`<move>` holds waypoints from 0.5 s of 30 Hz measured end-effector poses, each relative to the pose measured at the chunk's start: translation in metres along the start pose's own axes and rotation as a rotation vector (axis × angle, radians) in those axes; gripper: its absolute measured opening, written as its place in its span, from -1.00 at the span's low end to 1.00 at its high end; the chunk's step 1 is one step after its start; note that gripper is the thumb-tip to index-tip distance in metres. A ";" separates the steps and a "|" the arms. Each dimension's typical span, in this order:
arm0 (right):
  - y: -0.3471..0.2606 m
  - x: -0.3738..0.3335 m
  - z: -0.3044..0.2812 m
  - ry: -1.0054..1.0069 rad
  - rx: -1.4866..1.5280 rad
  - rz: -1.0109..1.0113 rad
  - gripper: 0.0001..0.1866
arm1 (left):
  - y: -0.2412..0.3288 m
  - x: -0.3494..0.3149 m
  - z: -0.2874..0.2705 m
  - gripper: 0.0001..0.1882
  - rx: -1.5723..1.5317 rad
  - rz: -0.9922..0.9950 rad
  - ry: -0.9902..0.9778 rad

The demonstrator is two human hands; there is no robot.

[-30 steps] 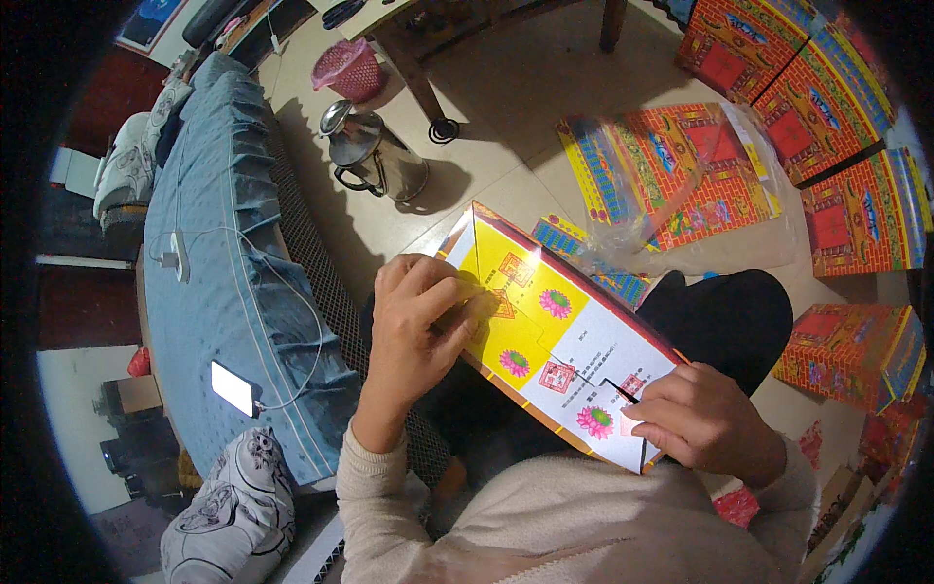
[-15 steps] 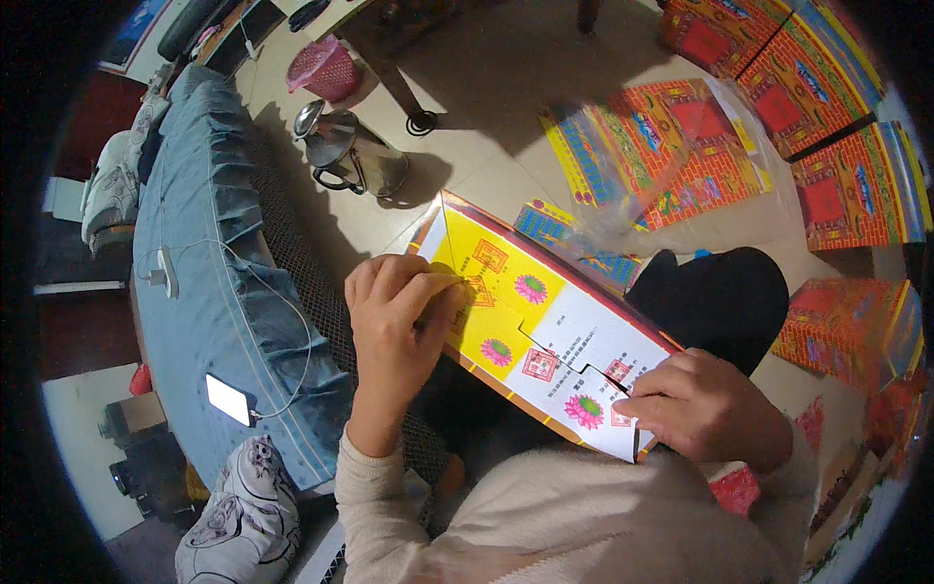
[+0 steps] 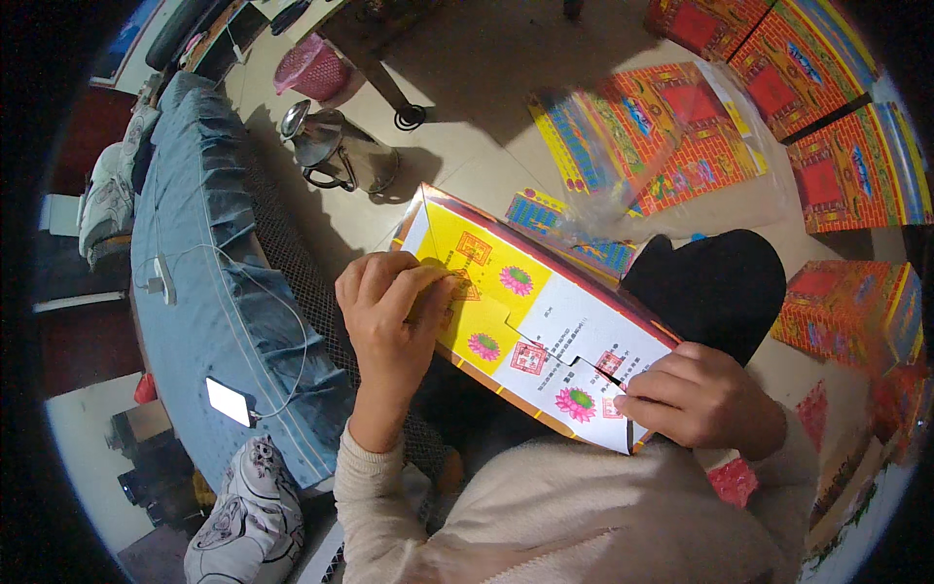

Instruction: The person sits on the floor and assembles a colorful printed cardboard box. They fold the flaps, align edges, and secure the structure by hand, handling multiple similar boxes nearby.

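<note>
A long printed cardboard box [image 3: 616, 304] rests across my lap, its top made of a yellow flap [image 3: 491, 302] and a white flap [image 3: 556, 304]. Pink lotus flowers and red square stamps are printed on both. A stepped dark slit runs between the flaps toward the right end. My left hand [image 3: 391, 326] is closed on the yellow flap near its far left part, thumb and fingertips pinched together. At the other end my right hand [image 3: 699, 397] pinches the white flap beside the slit; its fingertips partly cover the edge.
Folded red-and-yellow brick-patterned cartons [image 3: 827, 180] stand at the right. More printed sheets [image 3: 671, 136] lie under clear plastic on the floor. Ahead are a metal kettle [image 3: 360, 161] and a pink basket [image 3: 316, 70]. A charging phone [image 3: 229, 399] lies on the blue-covered couch [image 3: 195, 341].
The whole view has shifted slightly, so the box and hands appear a little further left. Both hands keep their grip on the flaps; no other clear change shows.
</note>
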State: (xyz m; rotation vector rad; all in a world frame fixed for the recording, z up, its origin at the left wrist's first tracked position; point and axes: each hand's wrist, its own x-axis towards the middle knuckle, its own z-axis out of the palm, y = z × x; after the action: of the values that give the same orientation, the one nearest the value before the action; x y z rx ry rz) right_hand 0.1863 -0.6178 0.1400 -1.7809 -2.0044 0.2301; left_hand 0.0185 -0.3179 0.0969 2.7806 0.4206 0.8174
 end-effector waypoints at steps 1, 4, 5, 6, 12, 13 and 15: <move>0.000 -0.001 0.001 0.003 -0.009 -0.013 -0.80 | 0.001 -0.001 0.000 -0.79 -0.026 0.026 -0.015; 0.001 -0.003 0.003 0.005 -0.001 0.005 -0.79 | 0.004 -0.007 -0.002 -0.75 -0.102 0.111 -0.077; 0.001 -0.003 0.003 0.004 0.004 0.006 -0.79 | 0.006 -0.007 -0.004 -0.74 -0.128 0.143 -0.109; 0.001 -0.003 0.004 0.002 0.009 0.006 -0.79 | 0.007 -0.007 -0.006 -0.74 -0.154 0.174 -0.140; 0.001 -0.002 0.004 0.010 0.022 0.001 -0.80 | 0.007 -0.007 -0.011 -0.70 -0.178 0.222 -0.217; 0.001 -0.002 0.003 0.013 0.018 -0.003 -0.80 | 0.006 -0.007 -0.011 -0.69 -0.177 0.218 -0.214; 0.000 -0.003 0.002 0.012 -0.038 -0.017 -0.79 | 0.008 -0.008 -0.011 -0.67 -0.165 0.206 -0.208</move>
State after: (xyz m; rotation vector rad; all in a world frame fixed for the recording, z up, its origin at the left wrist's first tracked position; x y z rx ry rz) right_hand 0.1851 -0.6208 0.1372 -1.7836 -2.0276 0.1769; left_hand 0.0079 -0.3266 0.1039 2.7454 0.0293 0.5642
